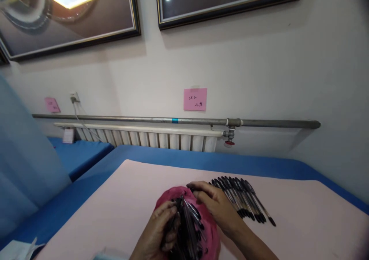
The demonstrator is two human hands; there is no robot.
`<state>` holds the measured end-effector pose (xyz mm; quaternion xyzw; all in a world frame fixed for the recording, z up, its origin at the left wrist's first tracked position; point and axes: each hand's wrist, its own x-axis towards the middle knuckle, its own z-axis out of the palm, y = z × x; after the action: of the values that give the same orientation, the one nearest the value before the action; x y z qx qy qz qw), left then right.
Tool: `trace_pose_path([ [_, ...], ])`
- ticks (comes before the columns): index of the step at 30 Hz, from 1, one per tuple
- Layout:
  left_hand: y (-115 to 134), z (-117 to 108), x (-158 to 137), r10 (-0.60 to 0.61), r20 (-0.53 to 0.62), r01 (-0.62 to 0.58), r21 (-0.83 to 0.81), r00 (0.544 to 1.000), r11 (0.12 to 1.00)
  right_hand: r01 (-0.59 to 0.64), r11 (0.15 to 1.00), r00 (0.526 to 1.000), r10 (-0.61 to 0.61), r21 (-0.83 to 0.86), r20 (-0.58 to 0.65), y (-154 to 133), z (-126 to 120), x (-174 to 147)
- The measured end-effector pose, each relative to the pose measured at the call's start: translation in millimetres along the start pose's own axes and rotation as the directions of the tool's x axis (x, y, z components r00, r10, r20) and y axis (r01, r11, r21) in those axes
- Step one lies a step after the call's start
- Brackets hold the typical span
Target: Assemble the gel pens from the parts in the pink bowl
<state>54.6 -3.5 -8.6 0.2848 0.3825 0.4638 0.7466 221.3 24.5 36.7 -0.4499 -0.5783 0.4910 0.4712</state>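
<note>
A round pink container (pixel 211 229) holds a heap of clear-barrelled pens (pixel 190 221) with black caps and ends. Over its left side, my left hand (pixel 158 229) is closed around black pen parts; how many it grips is hidden by the fingers. At the container's far right rim, my right hand (pixel 216 206) pinches a small black piece that looks like a pen cap (pixel 190 187). Just beyond that hand, several capped black pens (pixel 243 198) lie side by side in a slanted row.
Pale pink sheeting (pixel 115 206) covers much of the blue bed-like table (pixel 184 156). Behind it are a white radiator (pixel 164 139), a grey pipe (pixel 138 119) and a wall with a pink note (pixel 195 99). A light blue curtain (pixel 23 148) hangs at left.
</note>
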Motion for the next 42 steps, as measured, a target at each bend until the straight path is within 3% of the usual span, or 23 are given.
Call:
trace_pose_path([
  [5,-4,3,0,-0.023,0.027,0.023,0.000,0.999,1.000,-0.018,0.975,0.996,0.037,0.223,-0.084,17,6,3],
  [9,-11,3,2,-0.056,0.028,0.056,0.009,0.998,0.998,-0.055,0.932,0.992,0.091,0.359,-0.086,23,13,3],
  [21,-11,4,3,-0.053,-0.002,0.053,-0.014,0.999,0.998,-0.073,0.954,0.997,0.079,0.291,-0.008,18,23,-3],
  [32,-10,5,0,-0.128,-0.006,0.126,-0.146,0.992,0.981,-0.117,0.889,0.993,0.102,0.442,0.058,18,22,-2],
  [42,-9,2,1,-0.252,0.149,0.284,-0.274,0.956,0.919,-0.091,0.864,0.990,0.025,0.494,0.139,27,17,1],
])
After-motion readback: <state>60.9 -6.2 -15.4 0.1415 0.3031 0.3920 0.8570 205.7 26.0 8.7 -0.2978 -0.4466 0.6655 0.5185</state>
